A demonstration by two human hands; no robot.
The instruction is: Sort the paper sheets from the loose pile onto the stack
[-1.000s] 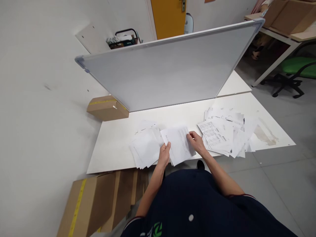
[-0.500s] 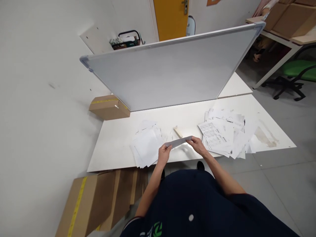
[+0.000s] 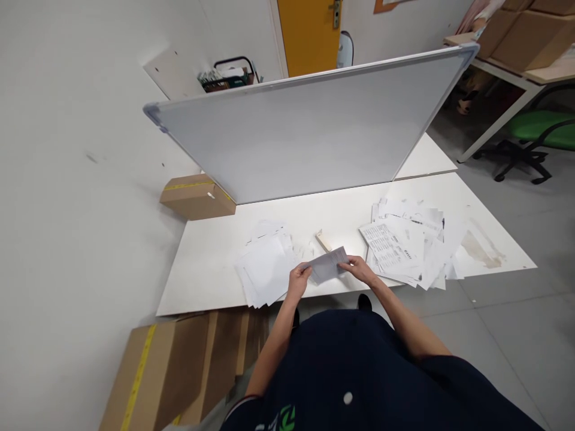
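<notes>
A sheet of paper point(image 3: 326, 266), with faint print on it, is held up between my two hands above the table's near edge. My left hand point(image 3: 299, 281) pinches its left end. At the right end, the fingers of my right hand point(image 3: 357, 269) are closed on it. Just beyond the sheet lies a small cream-coloured, narrow object point(image 3: 322, 241) whose kind I cannot make out. Left of my hands is a spread stack of blank-looking papers point(image 3: 267, 269). To the right lies a bigger, messy pile of printed papers point(image 3: 399, 245).
A large whiteboard point(image 3: 305, 131) stands across the white table point(image 3: 202, 269). One cardboard box point(image 3: 197, 200) sits at the table's left end, and several more boxes point(image 3: 153, 365) stand on the floor at lower left. A green chair point(image 3: 543, 129) is at far right.
The sheet has tilted, so its printed face shows where before it appeared as a narrow strip. My right hand has dropped slightly along its edge. Both hands keep hold.
</notes>
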